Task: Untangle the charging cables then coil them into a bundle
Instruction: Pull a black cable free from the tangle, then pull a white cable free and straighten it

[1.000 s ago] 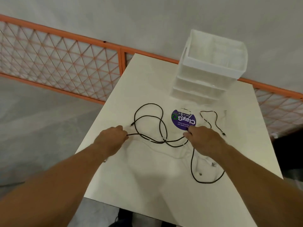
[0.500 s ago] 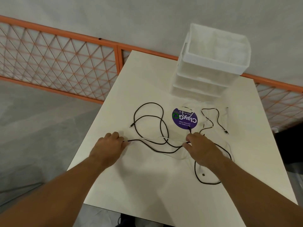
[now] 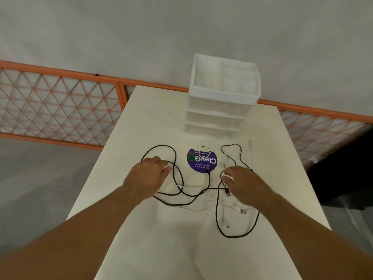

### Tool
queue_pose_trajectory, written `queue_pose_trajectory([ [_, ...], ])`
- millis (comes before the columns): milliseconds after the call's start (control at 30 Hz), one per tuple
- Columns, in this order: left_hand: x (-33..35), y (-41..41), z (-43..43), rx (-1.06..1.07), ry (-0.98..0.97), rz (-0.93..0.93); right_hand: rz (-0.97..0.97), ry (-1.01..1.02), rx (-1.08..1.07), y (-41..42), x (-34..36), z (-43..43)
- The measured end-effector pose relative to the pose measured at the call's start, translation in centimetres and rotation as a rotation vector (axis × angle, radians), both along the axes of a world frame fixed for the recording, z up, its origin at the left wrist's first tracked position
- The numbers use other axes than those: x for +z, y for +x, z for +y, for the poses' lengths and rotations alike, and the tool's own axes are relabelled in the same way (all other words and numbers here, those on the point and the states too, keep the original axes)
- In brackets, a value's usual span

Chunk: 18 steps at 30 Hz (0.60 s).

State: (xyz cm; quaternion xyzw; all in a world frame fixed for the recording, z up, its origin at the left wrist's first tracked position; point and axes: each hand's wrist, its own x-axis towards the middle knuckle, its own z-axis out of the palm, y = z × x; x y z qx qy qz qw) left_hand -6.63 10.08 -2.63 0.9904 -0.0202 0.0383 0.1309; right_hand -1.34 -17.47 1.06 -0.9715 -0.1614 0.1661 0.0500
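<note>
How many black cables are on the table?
2, it seems: the left black cable loops by the left hand; the right black cable passes the right hand into a big near loop. They cross mid-table, so this is unsure.

Bare indoor workspace: white table [image 3: 181, 249], orange mesh fence [image 3: 60, 106] (grey floor [image 3: 40, 178]).

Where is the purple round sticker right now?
Head view: the purple round sticker lies flat on the table, between the left hand and the right hand and slightly beyond them, just nearer than the white drawer unit.
</note>
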Motion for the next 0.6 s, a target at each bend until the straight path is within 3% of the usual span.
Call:
queue_pose_trajectory([
  [233, 2.9, 4.2, -4.9, -0.107, -0.025, -0.036, -0.059, 0.08, -0.08, 2.6, 1.5, -3.8],
  [600, 1.5, 9.7, -9.8, -0.086, -0.004, 0.109, -0.002, 0.162, -0.02, 7.4, 1.0, -4.6],
])
